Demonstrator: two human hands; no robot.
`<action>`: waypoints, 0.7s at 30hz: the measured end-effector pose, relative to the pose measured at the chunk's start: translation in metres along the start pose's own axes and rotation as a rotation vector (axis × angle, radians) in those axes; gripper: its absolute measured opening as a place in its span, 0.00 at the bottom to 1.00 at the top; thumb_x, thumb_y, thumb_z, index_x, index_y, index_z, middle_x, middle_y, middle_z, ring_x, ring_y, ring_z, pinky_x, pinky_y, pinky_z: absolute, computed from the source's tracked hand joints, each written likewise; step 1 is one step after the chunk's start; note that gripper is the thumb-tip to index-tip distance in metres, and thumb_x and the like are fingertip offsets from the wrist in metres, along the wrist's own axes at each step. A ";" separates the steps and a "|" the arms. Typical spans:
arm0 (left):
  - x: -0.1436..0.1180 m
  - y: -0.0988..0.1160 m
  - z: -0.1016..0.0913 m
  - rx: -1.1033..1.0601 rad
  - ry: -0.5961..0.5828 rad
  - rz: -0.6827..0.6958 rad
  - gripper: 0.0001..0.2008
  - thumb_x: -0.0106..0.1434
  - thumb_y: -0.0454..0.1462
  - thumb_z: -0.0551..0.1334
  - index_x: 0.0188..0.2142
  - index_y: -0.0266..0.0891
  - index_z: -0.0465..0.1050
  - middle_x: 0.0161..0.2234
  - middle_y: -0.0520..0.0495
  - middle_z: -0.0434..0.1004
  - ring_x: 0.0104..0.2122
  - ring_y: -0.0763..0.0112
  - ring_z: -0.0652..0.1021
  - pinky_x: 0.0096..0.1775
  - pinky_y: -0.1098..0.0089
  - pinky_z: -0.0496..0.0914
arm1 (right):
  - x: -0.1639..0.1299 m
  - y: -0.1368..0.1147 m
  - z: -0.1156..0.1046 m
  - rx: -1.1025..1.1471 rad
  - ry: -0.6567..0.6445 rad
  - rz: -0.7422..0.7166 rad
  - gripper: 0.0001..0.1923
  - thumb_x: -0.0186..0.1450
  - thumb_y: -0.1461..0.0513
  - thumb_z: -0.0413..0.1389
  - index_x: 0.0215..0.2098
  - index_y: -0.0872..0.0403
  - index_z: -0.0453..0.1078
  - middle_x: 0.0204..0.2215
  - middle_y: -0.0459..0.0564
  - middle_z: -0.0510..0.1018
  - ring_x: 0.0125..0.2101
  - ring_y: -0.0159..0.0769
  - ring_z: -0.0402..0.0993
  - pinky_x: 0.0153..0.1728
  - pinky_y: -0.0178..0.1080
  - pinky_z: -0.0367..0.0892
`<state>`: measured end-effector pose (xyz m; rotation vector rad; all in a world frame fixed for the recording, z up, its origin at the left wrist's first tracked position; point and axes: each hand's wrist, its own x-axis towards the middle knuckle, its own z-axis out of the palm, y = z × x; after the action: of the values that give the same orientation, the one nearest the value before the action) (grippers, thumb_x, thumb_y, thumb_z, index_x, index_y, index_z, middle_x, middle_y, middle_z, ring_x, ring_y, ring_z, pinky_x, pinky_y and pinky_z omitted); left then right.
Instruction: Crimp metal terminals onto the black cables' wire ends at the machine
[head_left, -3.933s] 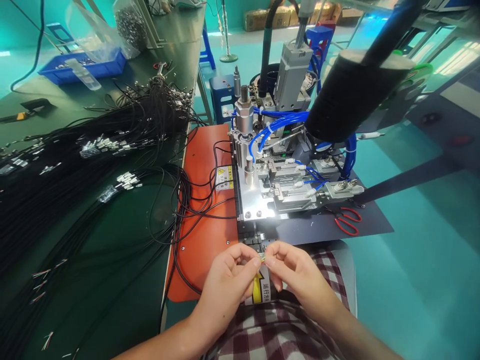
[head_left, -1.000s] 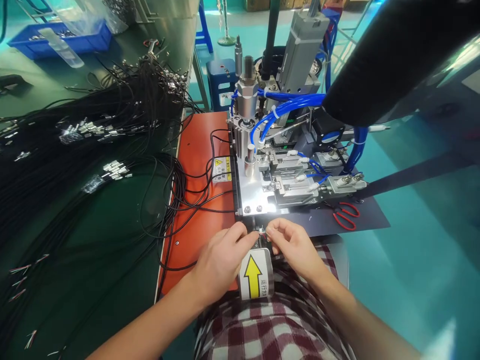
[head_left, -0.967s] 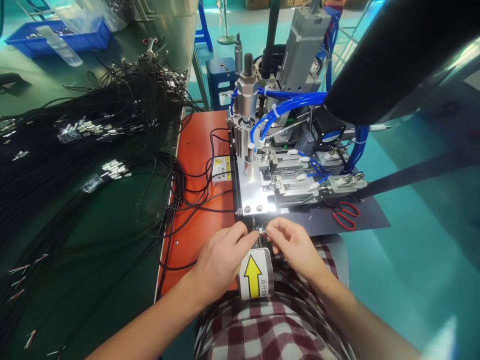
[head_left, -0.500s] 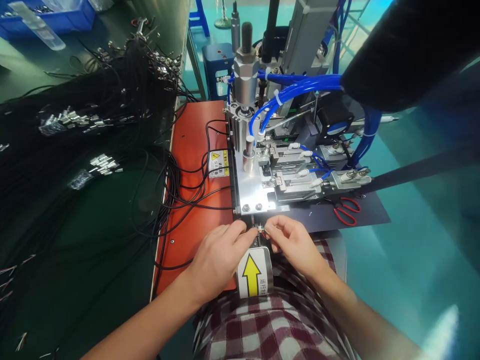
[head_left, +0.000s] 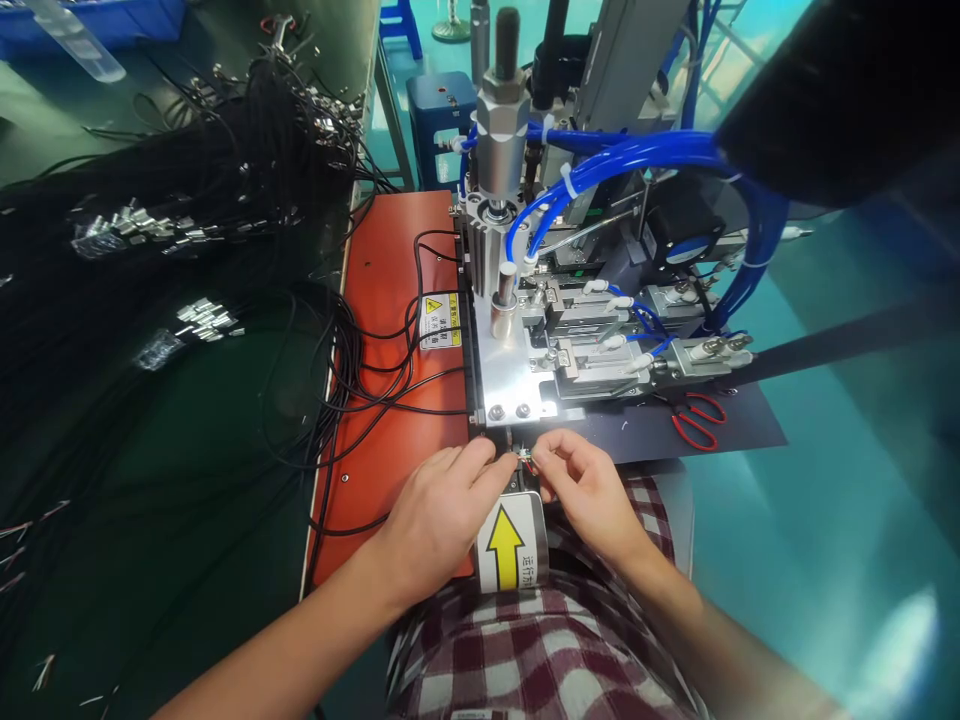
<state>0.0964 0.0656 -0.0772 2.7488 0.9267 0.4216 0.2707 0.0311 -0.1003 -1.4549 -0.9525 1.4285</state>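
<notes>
My left hand (head_left: pixel 446 505) is closed, its thumb and forefinger pinched at the end of a thin cable, just in front of the machine's metal plate (head_left: pixel 504 385). Fine coloured wires (head_left: pixel 527 459), red and green among them, show between my two sets of fingertips. Opposite, my right hand (head_left: pixel 585 490) pinches these wires between thumb and forefinger, its other fingers curled. A black cable (head_left: pixel 367 528) runs beneath my left hand. Under both hands lies a guide with a yellow arrow label (head_left: pixel 506 550). My fingers partly cover the wire ends.
The machine carries metal cylinders (head_left: pixel 502 150) and blue air hoses (head_left: pixel 637 150). Red-handled scissors (head_left: pixel 697 420) lie on the dark plate to the right. Looped black cables (head_left: pixel 349 370) cross the orange base (head_left: pixel 397 460). Cable bundles with metal connectors (head_left: pixel 206 320) cover the left table.
The head view has shifted slightly, so the machine appears a little farther right and higher. Both hands keep nearly the same pinch at the wires.
</notes>
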 end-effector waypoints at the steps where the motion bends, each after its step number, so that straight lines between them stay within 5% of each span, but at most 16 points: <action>1: 0.000 0.000 0.000 -0.002 0.000 0.001 0.15 0.68 0.32 0.47 0.45 0.30 0.71 0.32 0.43 0.71 0.29 0.66 0.73 0.29 0.68 0.70 | 0.000 0.001 0.001 0.011 -0.003 0.000 0.14 0.63 0.53 0.54 0.27 0.54 0.63 0.20 0.41 0.65 0.19 0.28 0.61 0.22 0.33 0.57; 13: -0.001 0.000 0.001 0.005 0.013 0.007 0.15 0.68 0.32 0.48 0.46 0.30 0.70 0.33 0.41 0.71 0.29 0.64 0.73 0.29 0.66 0.71 | -0.003 0.005 0.005 0.031 0.010 0.018 0.13 0.64 0.54 0.53 0.28 0.53 0.62 0.17 0.39 0.63 0.19 0.29 0.60 0.21 0.32 0.58; 19: -0.002 0.001 0.001 0.007 0.020 0.016 0.14 0.67 0.31 0.48 0.46 0.29 0.70 0.33 0.41 0.71 0.29 0.64 0.73 0.29 0.66 0.71 | -0.004 0.007 0.006 -0.199 0.164 -0.132 0.09 0.64 0.58 0.52 0.28 0.53 0.64 0.22 0.43 0.67 0.22 0.30 0.62 0.23 0.33 0.59; 21: -0.002 0.001 0.001 0.004 0.023 0.017 0.14 0.67 0.31 0.48 0.46 0.29 0.70 0.33 0.41 0.71 0.29 0.64 0.73 0.29 0.66 0.71 | -0.004 0.006 0.007 -0.162 0.130 -0.076 0.09 0.65 0.59 0.51 0.28 0.53 0.64 0.20 0.42 0.66 0.20 0.30 0.61 0.22 0.33 0.58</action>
<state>0.0961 0.0638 -0.0785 2.7627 0.9113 0.4560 0.2631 0.0255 -0.1044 -1.5924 -1.0493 1.2090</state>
